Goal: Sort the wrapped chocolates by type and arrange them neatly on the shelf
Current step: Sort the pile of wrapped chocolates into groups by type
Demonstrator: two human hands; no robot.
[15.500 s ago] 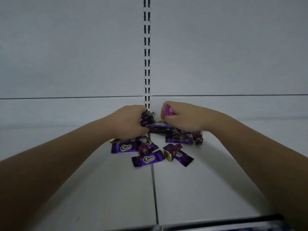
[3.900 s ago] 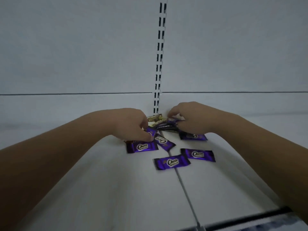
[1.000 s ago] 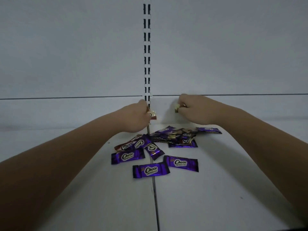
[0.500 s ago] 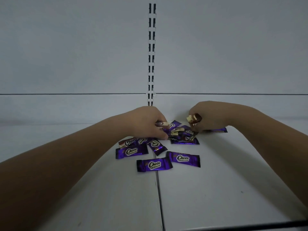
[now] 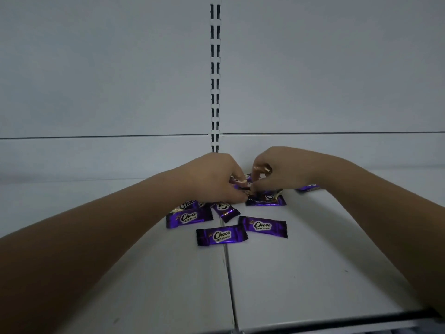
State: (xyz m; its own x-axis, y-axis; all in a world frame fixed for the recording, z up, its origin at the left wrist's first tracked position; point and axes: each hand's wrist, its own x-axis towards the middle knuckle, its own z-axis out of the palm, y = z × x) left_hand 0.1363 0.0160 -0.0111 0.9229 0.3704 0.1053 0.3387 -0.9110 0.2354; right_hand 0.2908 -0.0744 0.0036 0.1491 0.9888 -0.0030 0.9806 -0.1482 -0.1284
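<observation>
At the back edge of the shelf (image 5: 313, 273), close to its middle seam (image 5: 228, 273), both hands reach into the mixed heap of chocolates (image 5: 266, 198). The left hand (image 5: 214, 179) pinches a small wrapped piece (image 5: 237, 182) with curled fingers. The right hand (image 5: 284, 172) grips a gold-wrapped chocolate (image 5: 263, 168). Toward the front edge, four purple Choco bars (image 5: 221, 235) lie loose and crooked, and another purple wrapper (image 5: 308, 188) lies beside the right wrist. I judge the sorting has only begun, with no clear groups and no rows yet.
</observation>
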